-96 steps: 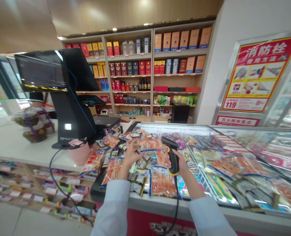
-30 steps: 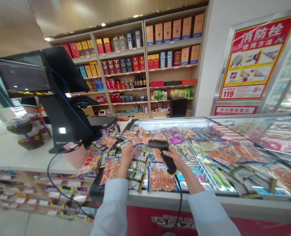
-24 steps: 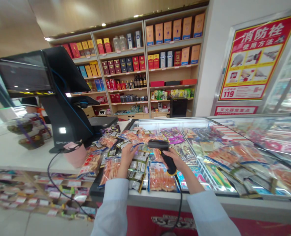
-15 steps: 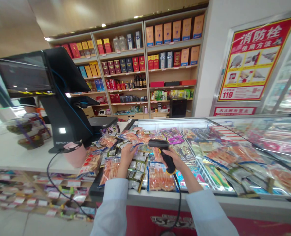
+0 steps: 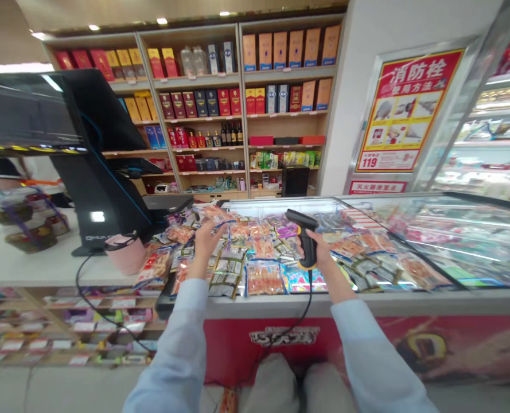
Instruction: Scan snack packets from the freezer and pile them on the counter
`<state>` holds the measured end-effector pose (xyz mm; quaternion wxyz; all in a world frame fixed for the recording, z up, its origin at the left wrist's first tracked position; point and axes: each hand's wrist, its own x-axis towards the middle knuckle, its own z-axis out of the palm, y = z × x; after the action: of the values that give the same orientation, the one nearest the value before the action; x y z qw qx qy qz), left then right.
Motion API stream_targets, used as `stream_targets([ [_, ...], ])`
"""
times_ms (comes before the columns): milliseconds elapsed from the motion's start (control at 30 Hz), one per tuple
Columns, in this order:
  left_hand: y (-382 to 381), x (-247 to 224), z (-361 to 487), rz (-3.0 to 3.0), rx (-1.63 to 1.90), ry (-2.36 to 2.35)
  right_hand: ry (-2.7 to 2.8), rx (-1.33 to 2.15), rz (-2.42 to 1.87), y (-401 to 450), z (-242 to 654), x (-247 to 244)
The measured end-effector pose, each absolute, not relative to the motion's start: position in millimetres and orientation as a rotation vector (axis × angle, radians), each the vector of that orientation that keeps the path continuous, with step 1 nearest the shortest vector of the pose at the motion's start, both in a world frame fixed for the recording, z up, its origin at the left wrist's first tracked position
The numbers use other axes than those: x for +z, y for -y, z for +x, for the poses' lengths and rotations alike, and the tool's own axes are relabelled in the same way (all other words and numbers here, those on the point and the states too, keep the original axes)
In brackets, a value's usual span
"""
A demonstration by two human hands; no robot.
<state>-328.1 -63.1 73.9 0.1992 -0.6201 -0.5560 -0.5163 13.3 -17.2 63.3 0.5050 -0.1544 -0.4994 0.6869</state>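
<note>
My right hand (image 5: 320, 251) is wrapped round a black and yellow barcode scanner (image 5: 308, 244), raised above the freezer top, with its cord hanging down the front. My left hand (image 5: 207, 241) is closed on the near edge of a clear snack packet (image 5: 215, 214) with orange-pink contents, tilted up at the back of the pile. Below that hand lie green-and-silver packets (image 5: 228, 272). Between my hands, a blue-edged packet of orange-pink sticks (image 5: 265, 277) rests flat near the freezer's front edge.
A freezer with a glass top (image 5: 446, 238) runs to the right, more packets (image 5: 366, 261) lying on it. On the left counter (image 5: 82, 272) stand a dark checkout machine (image 5: 95, 172), a pink cup (image 5: 125, 253) and stacked plastic tubs (image 5: 31, 229). Shelves of boxes (image 5: 201, 103) line the back.
My left hand has moved back and left and now lifts a snack packet. My right hand has shifted right with the scanner, which is now more upright. The view has turned right.
</note>
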Motion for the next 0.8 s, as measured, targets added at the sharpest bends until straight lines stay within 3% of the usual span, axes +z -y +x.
stream_targets([
  [167,62,128,-277,-1.770,-1.555,1.338,1.155,1.476,-0.440,35,94,84],
  [300,59,135,-205,-1.901,-1.623,1.243,1.060,1.313,-0.462,45,155,80],
  [600,18,72,-44,-2.442,-1.680,1.175,0.834,1.178,-0.586,46,245,34],
  [800,-29,11,0,-2.596,-1.912,1.619,0.844,1.085,-0.578,35,259,5],
])
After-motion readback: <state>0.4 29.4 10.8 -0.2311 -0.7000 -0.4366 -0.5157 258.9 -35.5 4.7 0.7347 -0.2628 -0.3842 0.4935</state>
